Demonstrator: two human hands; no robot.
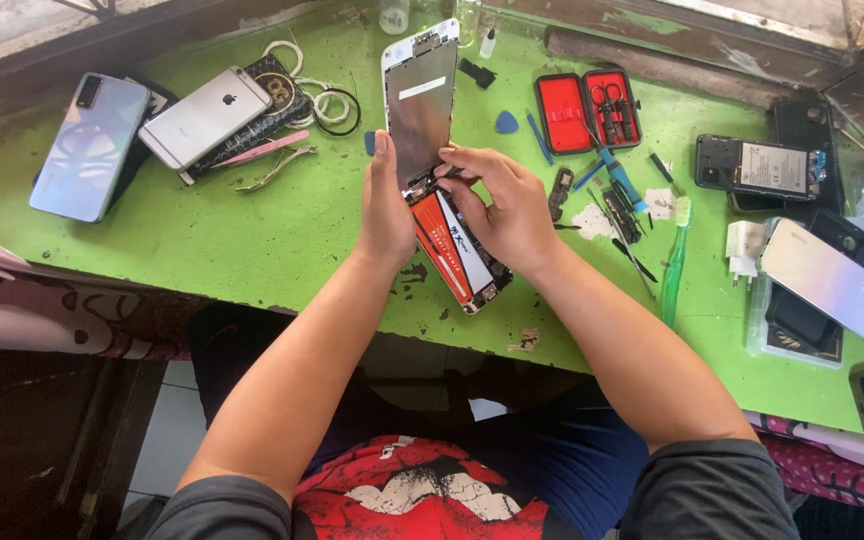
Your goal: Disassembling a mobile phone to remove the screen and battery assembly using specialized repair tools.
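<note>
Head view
Phone: opened up, lying at the near edge of the green table, orange-and-white battery showing.
Screen: lifted off the body, standing nearly upright, hinged at the body's top end.
Left hand: flat against the screen's left edge, propping it up; closed on nothing else.
Right hand: fingers pinched together at the joint between screen and body, on or just above the connectors; too small to tell whether a tool is held.
Step, as judged: screen separation, flex connector at the hinge being worked.
Next move, as judged: calls for a steady screen angle and a light lift at the connector, no pull on the cable.
Nearby: red tool case and blue driver to the right; two whole phones at far left; another opened phone at far right.
</note>
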